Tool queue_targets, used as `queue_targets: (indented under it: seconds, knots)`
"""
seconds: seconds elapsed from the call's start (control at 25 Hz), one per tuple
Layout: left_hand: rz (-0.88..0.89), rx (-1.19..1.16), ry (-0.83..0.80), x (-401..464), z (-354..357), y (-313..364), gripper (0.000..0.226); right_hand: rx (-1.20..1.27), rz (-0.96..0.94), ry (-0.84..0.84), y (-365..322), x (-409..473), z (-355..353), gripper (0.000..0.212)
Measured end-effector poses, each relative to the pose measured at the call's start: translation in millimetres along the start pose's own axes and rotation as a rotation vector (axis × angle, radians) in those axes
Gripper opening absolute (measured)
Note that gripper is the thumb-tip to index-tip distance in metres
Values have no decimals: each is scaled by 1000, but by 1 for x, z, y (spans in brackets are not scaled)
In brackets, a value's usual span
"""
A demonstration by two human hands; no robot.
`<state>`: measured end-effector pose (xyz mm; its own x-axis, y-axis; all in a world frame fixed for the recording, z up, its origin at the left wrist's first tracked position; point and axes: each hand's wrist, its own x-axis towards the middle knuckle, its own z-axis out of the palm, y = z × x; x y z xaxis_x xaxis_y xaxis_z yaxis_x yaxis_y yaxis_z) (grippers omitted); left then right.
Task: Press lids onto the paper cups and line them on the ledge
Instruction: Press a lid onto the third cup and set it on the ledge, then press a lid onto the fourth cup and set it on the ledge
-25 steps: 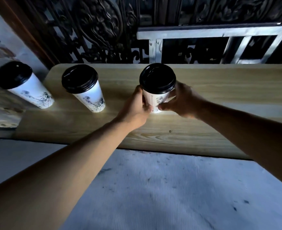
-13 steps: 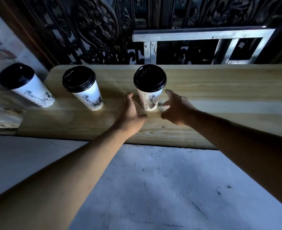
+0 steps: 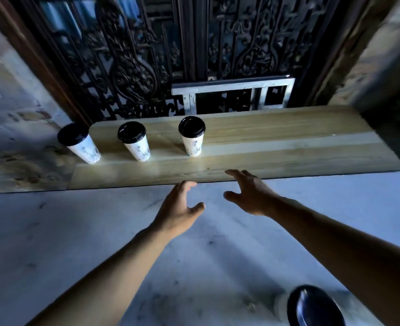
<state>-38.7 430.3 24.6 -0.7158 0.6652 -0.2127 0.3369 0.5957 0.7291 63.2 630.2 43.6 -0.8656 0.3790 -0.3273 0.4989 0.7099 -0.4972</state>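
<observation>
Three white paper cups with black lids stand in a row on the wooden ledge (image 3: pixel 276 142): a left cup (image 3: pixel 83 147), a middle cup (image 3: pixel 136 143) and a right cup (image 3: pixel 192 137). My left hand (image 3: pixel 177 208) and my right hand (image 3: pixel 248 191) hover over the pale floor in front of the ledge, both empty with fingers spread. Neither hand touches a cup. At the bottom right a black lid (image 3: pixel 312 307) shows, blurred, with a pale cup body half hidden beside my right arm.
A dark carved wooden screen (image 3: pixel 147 55) rises behind the ledge, with a grey metal frame (image 3: pixel 232 90) at its foot. Stone walls (image 3: pixel 10 114) flank both ends. The ledge's right half carries no cups.
Both hands let go of the right cup and drew back from the ledge toward me. The view pulled back, bringing a black lid into sight at the bottom right.
</observation>
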Motion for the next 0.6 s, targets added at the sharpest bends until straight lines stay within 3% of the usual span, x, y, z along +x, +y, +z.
queue_targets:
  seconds: [0.32,0.6]
  knots:
    - [14,-36,-133,-114,19,49,61,137,119,178,3,-160,-10,59]
    - [-97,-27,-388,-182,96,55,94,116,151,86,27,-243,21,65]
